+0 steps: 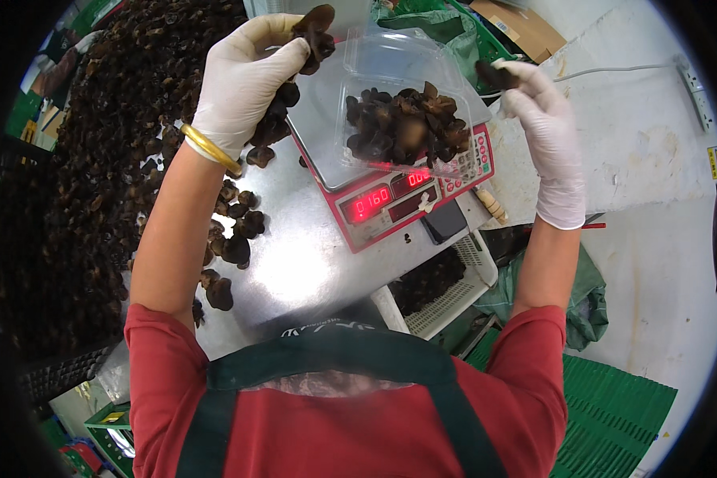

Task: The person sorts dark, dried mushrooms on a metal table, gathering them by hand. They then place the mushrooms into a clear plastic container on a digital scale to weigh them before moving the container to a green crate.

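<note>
Wood ear mushrooms lie in a clear plastic clamshell box (415, 128), its lid raised, on the steel pan of a red digital scale (358, 212) with lit red digits. My left hand (242, 77), in a white glove, is up at the left of the box and pinches a dark mushroom (315, 30). More mushrooms show just beneath that hand. To the right of the box, my gloved right hand (538, 113) holds another dark mushroom (495, 76) between its fingertips, slightly blurred by motion.
A large heap of mushrooms (83, 179) covers the left side of the steel table (287, 269), with loose ones at its edge. A dark flat object (445, 221) lies below the scale. A white plastic basket (484, 263) holds dark pieces. At the upper left, another person's arm (57, 74) shows.
</note>
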Action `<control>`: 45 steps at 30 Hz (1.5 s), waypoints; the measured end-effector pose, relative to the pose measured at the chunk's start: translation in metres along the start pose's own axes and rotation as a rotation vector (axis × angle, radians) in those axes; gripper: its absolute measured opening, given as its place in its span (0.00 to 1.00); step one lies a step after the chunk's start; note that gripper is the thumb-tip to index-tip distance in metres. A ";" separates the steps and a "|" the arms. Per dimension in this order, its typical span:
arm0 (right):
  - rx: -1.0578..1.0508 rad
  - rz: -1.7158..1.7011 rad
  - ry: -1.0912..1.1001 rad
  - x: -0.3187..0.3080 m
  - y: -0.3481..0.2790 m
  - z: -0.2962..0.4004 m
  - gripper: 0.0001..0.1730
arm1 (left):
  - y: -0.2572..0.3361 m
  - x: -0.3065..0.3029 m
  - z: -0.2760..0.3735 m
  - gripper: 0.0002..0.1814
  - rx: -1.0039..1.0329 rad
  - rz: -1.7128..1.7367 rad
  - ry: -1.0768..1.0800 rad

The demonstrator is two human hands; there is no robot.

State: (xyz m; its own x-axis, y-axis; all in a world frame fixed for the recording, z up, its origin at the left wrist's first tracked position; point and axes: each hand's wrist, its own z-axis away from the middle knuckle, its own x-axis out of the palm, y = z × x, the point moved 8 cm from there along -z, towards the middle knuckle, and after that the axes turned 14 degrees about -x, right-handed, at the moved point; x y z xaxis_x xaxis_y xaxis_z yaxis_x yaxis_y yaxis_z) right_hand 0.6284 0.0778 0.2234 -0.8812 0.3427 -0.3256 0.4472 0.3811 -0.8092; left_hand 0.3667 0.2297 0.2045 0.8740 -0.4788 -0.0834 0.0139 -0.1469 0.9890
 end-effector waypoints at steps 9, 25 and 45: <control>0.105 0.179 -0.120 0.042 0.037 0.017 0.17 | 0.022 0.073 -0.018 0.17 0.125 -0.154 -0.176; 0.255 0.554 -0.139 -0.055 0.025 0.092 0.15 | -0.097 -0.145 0.048 0.13 -0.367 -0.970 0.013; 0.039 0.465 0.007 -0.013 0.030 0.033 0.07 | 0.003 0.125 -0.038 0.11 0.244 -0.804 -0.444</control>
State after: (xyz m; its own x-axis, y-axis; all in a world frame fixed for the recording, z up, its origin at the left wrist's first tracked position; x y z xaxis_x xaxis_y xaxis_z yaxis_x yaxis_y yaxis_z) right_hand 0.6487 0.0568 0.1872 -0.5875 0.4750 -0.6552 0.7883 0.1531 -0.5959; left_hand 0.4948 0.2027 0.2016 0.3818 -0.4335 -0.8163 0.3850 -0.7283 0.5669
